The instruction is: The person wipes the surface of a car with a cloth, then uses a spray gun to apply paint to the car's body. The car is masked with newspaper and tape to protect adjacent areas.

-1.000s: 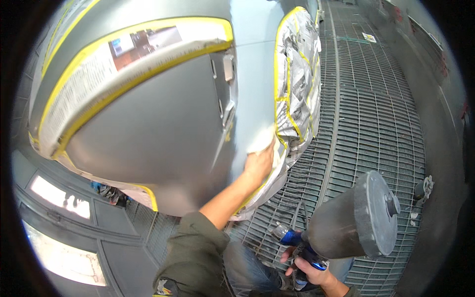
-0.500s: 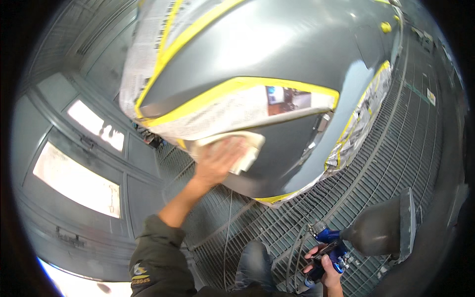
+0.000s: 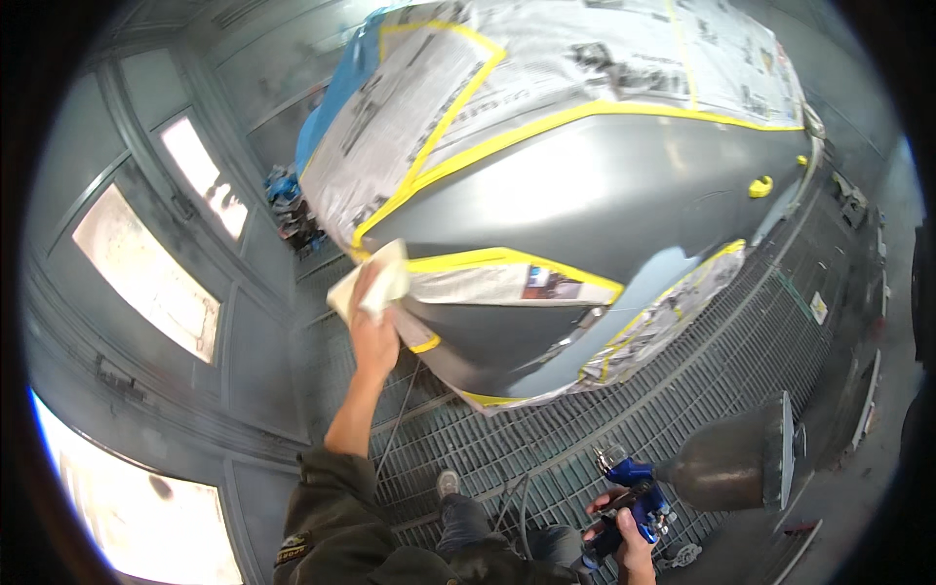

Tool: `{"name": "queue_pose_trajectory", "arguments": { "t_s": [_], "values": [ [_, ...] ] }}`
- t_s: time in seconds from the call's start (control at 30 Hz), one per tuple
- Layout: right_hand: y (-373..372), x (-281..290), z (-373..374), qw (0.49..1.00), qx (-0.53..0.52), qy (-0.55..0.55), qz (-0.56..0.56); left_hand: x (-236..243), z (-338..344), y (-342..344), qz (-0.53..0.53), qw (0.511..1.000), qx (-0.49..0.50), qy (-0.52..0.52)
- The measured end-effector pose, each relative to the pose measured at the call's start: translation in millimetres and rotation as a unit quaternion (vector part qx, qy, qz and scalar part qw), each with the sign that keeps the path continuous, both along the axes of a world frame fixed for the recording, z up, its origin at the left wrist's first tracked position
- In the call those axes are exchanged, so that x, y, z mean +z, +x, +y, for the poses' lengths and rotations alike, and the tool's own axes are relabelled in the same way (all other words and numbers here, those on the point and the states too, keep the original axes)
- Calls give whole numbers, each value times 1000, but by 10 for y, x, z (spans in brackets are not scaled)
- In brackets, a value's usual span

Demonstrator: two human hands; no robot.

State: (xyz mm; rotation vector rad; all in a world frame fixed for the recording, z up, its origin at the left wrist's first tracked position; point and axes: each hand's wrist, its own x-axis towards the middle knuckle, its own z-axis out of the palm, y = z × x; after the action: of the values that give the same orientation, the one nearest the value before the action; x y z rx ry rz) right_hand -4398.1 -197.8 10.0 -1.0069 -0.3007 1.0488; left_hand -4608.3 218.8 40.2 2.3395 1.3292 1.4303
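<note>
My left hand [image 3: 372, 336] is raised and grips a pale folded cloth [image 3: 375, 283], pressed against the lower corner of a grey car body [image 3: 585, 185]. The car is masked with newspaper [image 3: 546, 58] and yellow tape [image 3: 507, 258]; a blue sheet shows at its far left edge. My right hand [image 3: 624, 536] is low near the bottom edge and holds a blue spray gun [image 3: 634, 497] with a large grey cup [image 3: 731, 463] pointing right.
A metal grate floor [image 3: 702, 361] runs under the car. Grey booth walls with bright light panels [image 3: 146, 273] stand on the left. My shoe [image 3: 448, 483] rests on the grate. A small heap of blue items [image 3: 285, 190] lies by the wall.
My view has swung, so the car now sits higher and to the right. My left hand with the cloth has slid from the panel's underside to its left corner. The spray gun stays low.
</note>
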Motion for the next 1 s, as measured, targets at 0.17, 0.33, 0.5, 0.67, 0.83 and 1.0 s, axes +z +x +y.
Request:
{"name": "queue_pose_trajectory", "arguments": {
  "t_s": [0.17,0.33,0.5,0.67,0.83,1.0],
  "values": [
    [463,276,-265,999,9,19,-25,659,186,1119,407,899,-113,119],
    [972,329,-283,998,8,59,-25,958,338,2163,462,858,-165,156],
    [1516,341,-132,993,-57,46,-91,1146,531,3272,433,858,-210,179],
    [2118,431,53,988,-104,27,-114,1068,708,4641,453,836,-242,195],
    [2639,431,67,983,-144,11,-116,1047,676,5913,447,832,-254,209],
    [3286,214,-35,990,-102,-17,-92,885,777,6980,396,851,-262,225]
  ]
}}
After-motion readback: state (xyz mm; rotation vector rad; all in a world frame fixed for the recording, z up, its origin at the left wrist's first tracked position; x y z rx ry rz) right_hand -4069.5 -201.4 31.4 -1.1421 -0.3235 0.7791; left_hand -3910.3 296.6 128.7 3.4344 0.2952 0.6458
